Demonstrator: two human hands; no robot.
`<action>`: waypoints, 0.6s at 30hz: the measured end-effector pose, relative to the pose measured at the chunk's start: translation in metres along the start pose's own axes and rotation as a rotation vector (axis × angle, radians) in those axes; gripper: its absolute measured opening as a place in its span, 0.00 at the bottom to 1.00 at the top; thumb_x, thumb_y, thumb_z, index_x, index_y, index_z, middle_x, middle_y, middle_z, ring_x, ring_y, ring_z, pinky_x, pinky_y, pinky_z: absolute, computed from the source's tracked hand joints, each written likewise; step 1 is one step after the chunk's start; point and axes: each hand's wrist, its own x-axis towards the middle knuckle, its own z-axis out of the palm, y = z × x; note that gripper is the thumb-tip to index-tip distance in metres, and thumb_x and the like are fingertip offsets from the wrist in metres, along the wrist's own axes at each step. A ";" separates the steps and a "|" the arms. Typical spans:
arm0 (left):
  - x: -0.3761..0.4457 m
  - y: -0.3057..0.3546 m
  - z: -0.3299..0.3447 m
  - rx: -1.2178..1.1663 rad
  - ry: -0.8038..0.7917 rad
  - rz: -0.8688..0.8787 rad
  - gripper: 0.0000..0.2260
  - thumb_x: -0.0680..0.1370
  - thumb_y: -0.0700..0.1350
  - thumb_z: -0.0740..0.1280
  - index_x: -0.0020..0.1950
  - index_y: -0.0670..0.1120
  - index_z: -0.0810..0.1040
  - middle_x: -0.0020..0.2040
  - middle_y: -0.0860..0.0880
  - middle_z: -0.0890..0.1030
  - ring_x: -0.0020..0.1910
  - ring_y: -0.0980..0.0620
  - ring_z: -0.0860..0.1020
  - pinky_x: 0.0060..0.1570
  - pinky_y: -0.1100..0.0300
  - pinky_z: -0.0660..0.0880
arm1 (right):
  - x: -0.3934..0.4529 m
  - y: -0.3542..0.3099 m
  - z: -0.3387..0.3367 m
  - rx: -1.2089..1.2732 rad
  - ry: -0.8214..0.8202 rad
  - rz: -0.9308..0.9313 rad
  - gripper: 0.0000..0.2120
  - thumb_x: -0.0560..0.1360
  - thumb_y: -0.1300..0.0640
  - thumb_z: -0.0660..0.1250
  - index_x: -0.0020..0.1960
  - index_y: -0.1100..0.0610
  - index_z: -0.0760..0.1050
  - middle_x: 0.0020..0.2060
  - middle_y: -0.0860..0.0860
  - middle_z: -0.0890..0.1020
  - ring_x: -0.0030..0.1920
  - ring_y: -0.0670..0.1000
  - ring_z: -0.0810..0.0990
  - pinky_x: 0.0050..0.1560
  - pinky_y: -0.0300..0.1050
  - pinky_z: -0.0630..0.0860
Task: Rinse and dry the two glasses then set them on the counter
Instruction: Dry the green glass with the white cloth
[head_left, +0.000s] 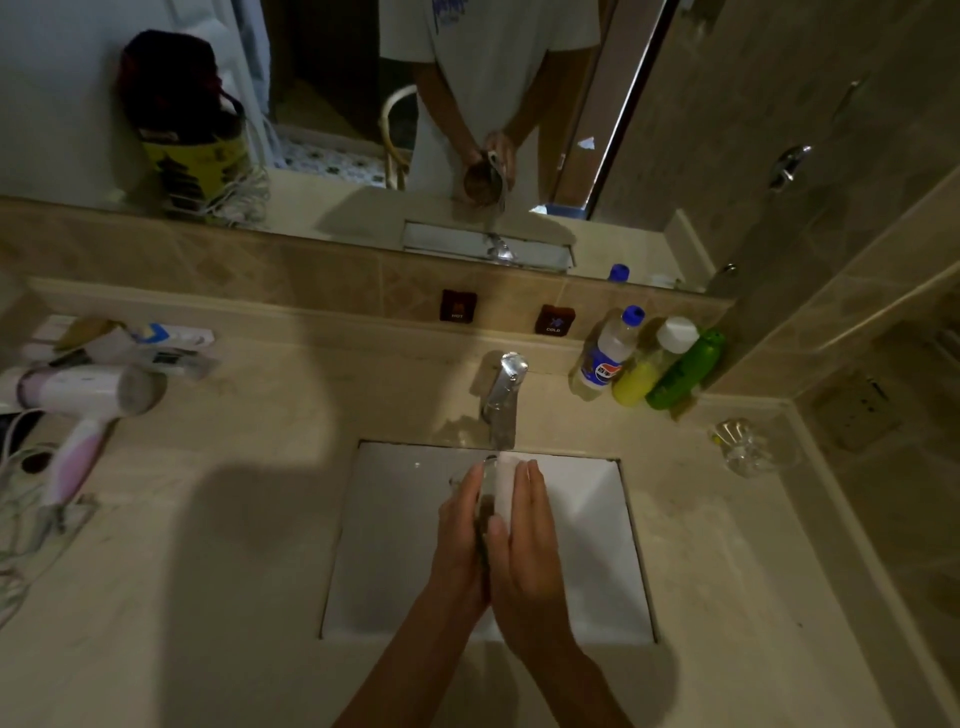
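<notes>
Holding the glass (487, 499) between both palms over the sink (395, 545), we have it directly below the faucet (503, 400), at 12 o'clock from the wrists. Our left hand (460, 540) lies along its left side with fingers straight, and our right hand (524, 540) lies along its right side, fingers also extended, thumb laid across the near wall. Neither hand curls round it; it is pressed from two sides. The picture is dim here, so we cannot confirm whether water is running, though a pale streak at the spout suggests it.

Treat the glass as rigid, light, brittle and slick when wet. A flat-palm clamp can let it slide downward into the hard basin. We judge a wrapped grip round the mid-wall safer, thumb opposing fingers, keeping off the thin rim.

A second glass (745, 447) sits on the counter (727, 545) at 2 o'clock, well apart from the sink. Three bottles (649, 364) stand at 1 o'clock beside the faucet. A hair dryer (83, 400) lies at 9 o'clock.
</notes>
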 end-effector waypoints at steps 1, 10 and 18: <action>0.001 0.000 -0.002 -0.002 -0.005 -0.014 0.32 0.73 0.66 0.72 0.70 0.48 0.77 0.70 0.39 0.77 0.67 0.39 0.78 0.67 0.40 0.75 | 0.000 -0.006 -0.001 0.046 0.007 0.014 0.26 0.85 0.47 0.49 0.80 0.53 0.47 0.78 0.55 0.58 0.78 0.50 0.55 0.77 0.50 0.58; -0.024 0.024 0.011 0.021 -0.236 -0.081 0.26 0.78 0.57 0.64 0.65 0.38 0.79 0.48 0.39 0.85 0.44 0.43 0.85 0.53 0.46 0.79 | 0.070 0.001 -0.050 0.619 -0.072 0.542 0.29 0.73 0.31 0.61 0.66 0.47 0.75 0.61 0.49 0.81 0.62 0.53 0.79 0.69 0.59 0.70; -0.021 0.010 0.010 0.006 -0.075 -0.018 0.33 0.72 0.55 0.76 0.72 0.41 0.73 0.64 0.34 0.80 0.60 0.38 0.83 0.49 0.48 0.83 | 0.025 -0.001 -0.022 0.056 -0.073 0.180 0.20 0.83 0.46 0.50 0.75 0.40 0.57 0.71 0.44 0.70 0.63 0.37 0.71 0.64 0.39 0.71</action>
